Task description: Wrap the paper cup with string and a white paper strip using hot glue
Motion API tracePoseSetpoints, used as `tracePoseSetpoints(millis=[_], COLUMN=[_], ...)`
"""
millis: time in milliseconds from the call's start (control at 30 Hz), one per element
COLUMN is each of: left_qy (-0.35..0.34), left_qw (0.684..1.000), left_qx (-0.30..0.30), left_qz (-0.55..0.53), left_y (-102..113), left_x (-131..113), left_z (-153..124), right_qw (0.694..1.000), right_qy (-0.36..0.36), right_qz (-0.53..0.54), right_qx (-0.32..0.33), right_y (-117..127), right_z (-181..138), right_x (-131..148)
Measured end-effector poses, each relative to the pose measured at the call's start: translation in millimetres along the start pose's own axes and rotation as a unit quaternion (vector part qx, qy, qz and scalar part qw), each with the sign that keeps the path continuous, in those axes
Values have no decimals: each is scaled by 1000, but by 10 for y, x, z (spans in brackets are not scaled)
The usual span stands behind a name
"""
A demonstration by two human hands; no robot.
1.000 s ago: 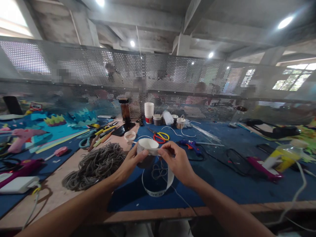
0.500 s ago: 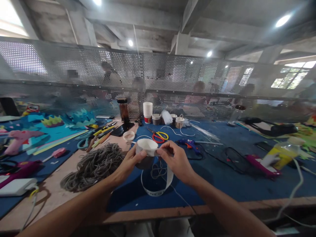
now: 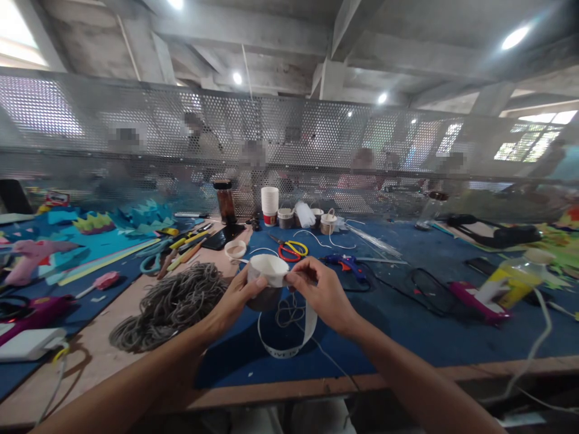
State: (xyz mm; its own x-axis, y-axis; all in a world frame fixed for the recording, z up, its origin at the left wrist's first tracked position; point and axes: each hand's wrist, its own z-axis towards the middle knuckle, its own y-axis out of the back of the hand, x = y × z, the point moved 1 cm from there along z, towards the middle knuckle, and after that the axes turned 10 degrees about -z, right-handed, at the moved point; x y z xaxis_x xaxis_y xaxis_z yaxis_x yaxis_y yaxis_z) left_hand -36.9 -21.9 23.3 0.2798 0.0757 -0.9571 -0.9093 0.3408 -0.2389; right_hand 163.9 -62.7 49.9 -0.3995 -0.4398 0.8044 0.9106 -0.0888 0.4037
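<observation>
Cup [image 3: 265,297] held over the table [image 3: 407,340]: my left hand [image 3: 239,293] is wrapped around its side, presumably for steadiness; my right hand [image 3: 322,296], fingertips closed, appears to pinch the printed ribbon [image 3: 286,353] against the rim.

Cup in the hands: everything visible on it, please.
The cup is small and round, open at the top, with a white, paper-like inside and a dark grey lower outside. A pale band, apparently the printed ribbon that loops below, lies along its upper front. It is held roughly upright. The left hand grips its side, thumb in front; the right hand pinches the band at its right.
</observation>
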Motion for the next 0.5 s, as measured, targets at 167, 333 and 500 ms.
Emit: tracePoseSetpoints(millis=[167,333,500], left_qy=[3,9,10], left_qw=[1000,999,998], left_qx=[6,26,42], left_qz=[-14,-28,-38], left_y=[-13,-20,2], left_x=[-6,-18,-17], left_z=[13,6,6], right_qw=[1000,999,999], right_qy=[1,-8,-14], right_qz=[16,37,31], right_qx=[0,4,12], right_y=[5,11,26], right_z=[5,22,33], right_x=[-6,-21,-30])
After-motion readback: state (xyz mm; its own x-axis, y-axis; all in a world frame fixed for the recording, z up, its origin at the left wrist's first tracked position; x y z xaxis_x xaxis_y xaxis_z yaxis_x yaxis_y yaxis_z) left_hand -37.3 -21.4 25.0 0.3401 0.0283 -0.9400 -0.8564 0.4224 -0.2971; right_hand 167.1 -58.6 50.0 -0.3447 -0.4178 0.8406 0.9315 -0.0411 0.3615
